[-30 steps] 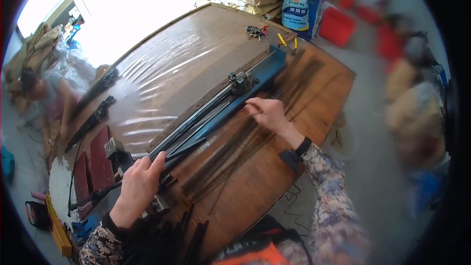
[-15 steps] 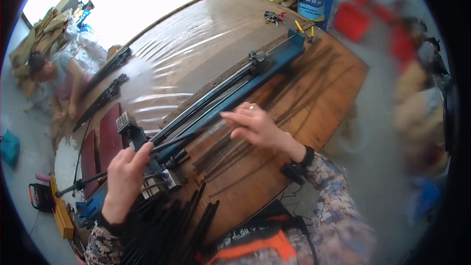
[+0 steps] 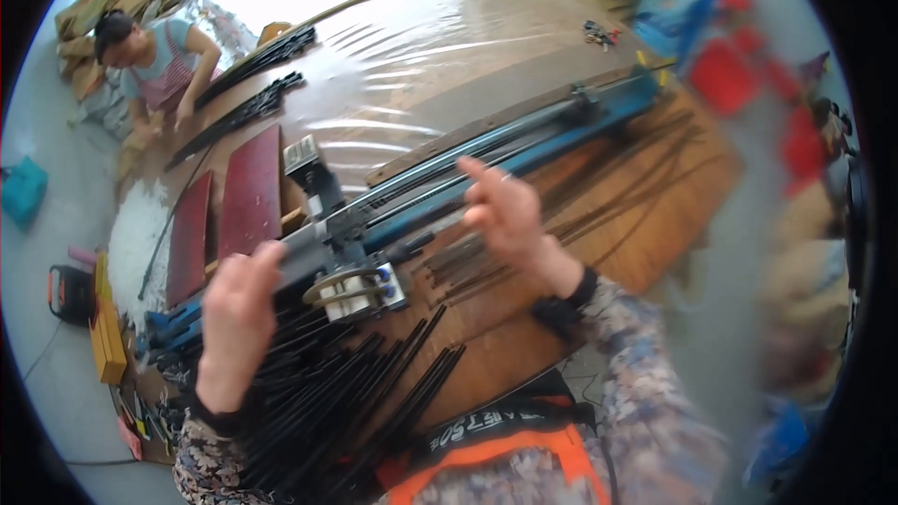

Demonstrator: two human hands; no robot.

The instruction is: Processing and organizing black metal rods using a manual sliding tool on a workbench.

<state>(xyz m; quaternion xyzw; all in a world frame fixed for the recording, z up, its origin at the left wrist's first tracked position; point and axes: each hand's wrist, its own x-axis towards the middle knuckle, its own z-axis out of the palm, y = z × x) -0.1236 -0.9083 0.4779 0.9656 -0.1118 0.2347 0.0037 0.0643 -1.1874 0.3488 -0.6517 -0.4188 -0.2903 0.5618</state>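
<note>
A long blue bench device point(image 3: 524, 168) with metal rails lies diagonally across the wooden table. Over its near-left end hovers my left hand point(image 3: 241, 309), its bent fingers smeared by motion; I cannot make out anything in them. My right hand point(image 3: 510, 220) is raised above the rails, index finger stretched out and the others loosely bent, with nothing visible in it. Between the hands sits a clamp-like block point(image 3: 351, 295) with a curved hose and blue fittings. A heap of black rods point(image 3: 346, 383) lies just in front of me, below the block.
Across the table, a person point(image 3: 159, 61) works beside bundles of black parts point(image 3: 238, 112). Dark red boards point(image 3: 251, 192) lie left of the device. Thin dark rods point(image 3: 636, 196) spread over the right side. Pliers with yellow handles point(image 3: 664, 73) are at the far end.
The black rod that was in my left hand is no longer seen there. My right hand has risen slightly rightward, index finger now pointing up. The view has turned, shifting the table.
</note>
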